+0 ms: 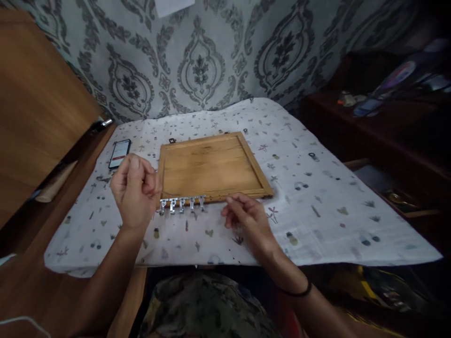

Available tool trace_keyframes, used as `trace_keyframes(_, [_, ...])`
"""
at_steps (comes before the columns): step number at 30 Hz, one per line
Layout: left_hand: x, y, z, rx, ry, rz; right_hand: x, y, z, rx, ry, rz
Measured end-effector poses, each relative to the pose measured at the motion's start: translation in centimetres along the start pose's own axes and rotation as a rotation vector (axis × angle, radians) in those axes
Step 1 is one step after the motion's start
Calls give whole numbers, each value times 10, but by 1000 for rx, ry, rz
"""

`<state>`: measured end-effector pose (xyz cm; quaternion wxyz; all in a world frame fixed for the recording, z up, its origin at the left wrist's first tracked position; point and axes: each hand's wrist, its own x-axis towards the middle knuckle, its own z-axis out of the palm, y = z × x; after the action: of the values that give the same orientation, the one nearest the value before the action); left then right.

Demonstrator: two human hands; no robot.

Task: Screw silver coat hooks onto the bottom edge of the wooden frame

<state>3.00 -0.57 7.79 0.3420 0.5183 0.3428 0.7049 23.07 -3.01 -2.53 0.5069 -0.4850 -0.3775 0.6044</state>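
A square wooden board with a raised rim [211, 165] lies on a table covered by a white patterned cloth [317, 206]. A row of several small metal hooks [182, 204] sits along the board's near edge. My left hand [135, 190] hovers at the board's near left corner, fingers curled together in a pinch; I cannot make out anything between them. My right hand [246, 218] rests on the cloth just in front of the board's near edge, fingers loosely curled and apart, holding nothing visible.
A phone [120, 153] with a lit screen lies on the cloth at the far left. A wooden cabinet [38, 108] stands at the left. Dark shelves with clutter [380, 126] fill the right. Patterned wallpaper backs the table.
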Motion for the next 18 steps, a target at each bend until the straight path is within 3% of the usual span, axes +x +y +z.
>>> trace_keyframes(7, [-17, 8, -34, 41, 129, 7, -17, -2, -35, -174, -101, -20])
trace_keyframes(14, [-27, 4, -51, 127, 185, 75, -23, 6, -35, -425, -210, -159])
trace_keyframes(18, [-35, -6, -67, 263, 117, 133, -24, 7, -33, -513, -221, -222])
